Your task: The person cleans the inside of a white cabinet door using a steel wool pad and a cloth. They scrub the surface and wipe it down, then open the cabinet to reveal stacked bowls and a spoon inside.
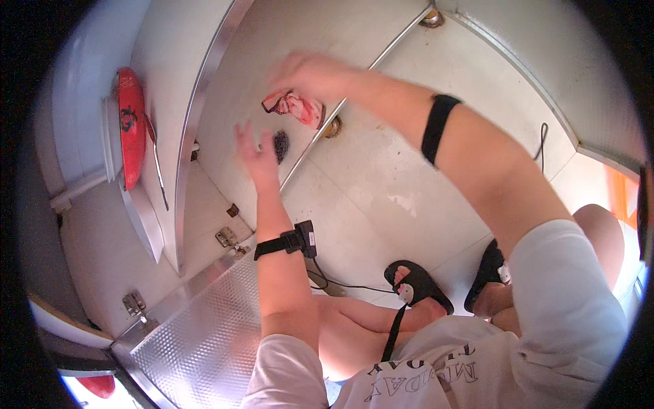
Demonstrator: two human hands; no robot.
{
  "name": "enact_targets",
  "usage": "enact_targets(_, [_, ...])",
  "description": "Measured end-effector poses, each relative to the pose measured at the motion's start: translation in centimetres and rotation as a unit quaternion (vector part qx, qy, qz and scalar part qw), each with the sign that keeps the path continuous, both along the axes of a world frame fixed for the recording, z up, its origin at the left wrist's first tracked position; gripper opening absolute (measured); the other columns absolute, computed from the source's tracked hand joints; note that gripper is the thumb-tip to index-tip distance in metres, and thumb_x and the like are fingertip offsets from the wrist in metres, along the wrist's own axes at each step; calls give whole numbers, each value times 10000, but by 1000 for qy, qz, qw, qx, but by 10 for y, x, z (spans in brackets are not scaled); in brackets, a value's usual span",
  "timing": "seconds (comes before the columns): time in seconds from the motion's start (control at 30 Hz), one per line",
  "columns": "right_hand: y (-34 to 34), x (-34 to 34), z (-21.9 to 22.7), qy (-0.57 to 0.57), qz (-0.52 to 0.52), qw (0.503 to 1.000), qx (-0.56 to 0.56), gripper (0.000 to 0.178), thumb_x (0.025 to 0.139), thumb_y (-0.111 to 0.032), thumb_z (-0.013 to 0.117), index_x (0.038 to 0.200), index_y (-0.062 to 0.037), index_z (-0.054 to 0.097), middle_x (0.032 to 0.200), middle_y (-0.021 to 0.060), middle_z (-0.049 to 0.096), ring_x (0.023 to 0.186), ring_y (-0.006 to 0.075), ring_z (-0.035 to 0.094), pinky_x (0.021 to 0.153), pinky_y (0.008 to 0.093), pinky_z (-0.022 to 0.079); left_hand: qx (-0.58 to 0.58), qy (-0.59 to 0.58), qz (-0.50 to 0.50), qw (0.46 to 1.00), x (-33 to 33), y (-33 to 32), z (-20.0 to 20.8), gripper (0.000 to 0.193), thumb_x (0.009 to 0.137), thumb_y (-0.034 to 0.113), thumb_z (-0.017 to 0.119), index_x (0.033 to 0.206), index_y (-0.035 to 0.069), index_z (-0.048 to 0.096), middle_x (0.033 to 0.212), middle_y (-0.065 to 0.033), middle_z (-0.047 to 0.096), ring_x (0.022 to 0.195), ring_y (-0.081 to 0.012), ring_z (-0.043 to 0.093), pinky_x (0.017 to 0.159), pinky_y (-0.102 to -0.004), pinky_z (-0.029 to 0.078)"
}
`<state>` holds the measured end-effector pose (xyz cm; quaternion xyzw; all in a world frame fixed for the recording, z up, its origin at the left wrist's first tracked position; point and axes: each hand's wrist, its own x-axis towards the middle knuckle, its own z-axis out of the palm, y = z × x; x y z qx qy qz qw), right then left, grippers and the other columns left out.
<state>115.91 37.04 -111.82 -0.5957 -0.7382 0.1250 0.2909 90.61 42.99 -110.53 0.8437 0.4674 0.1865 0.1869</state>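
My left hand [255, 151] is raised with its fingers apart and nothing in them, beside a dark, rough-looking pad [281, 146]. Farther off, my right hand [300, 71] is smeared by motion, so its fingers do not show clearly. Just below it in the picture is a crumpled red-and-white cloth [303, 109] with a dark edge. Whether the right hand touches this cloth cannot be made out. A thin metal rod [392, 48] runs slantwise under my right forearm, passing close to the cloth.
At lower left an open door with a textured metal panel [204, 334] hangs on hinges [228, 237]. A red bowl-shaped object [131, 129] stands on the left behind a metal-edged panel [204, 75]. My feet in black slippers [419, 286] rest on pale tiles, near a black cable [354, 286].
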Motion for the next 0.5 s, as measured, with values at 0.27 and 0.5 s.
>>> enact_targets(0.27, [-12,84,-51,-184,-298,934,-69,533,1024,-466,435,1513,-253,443,1623,-3,345,1529,219,233,1260,424,157,39,81,-13,996,-21,-19,-52,532,1008,189,537,1473,-32,402,1570,-304,316,1472,-452,283,1217,-490,225])
enact_targets(0.5, [-2,87,-98,-107,-267,957,28,584,982,-460,485,1459,-125,505,1560,106,425,1494,289,289,1242,486,166,40,104,-54,992,-97,100,-111,430,1014,77,484,1426,-37,441,1481,-238,481,1366,-360,476,1144,-424,365])
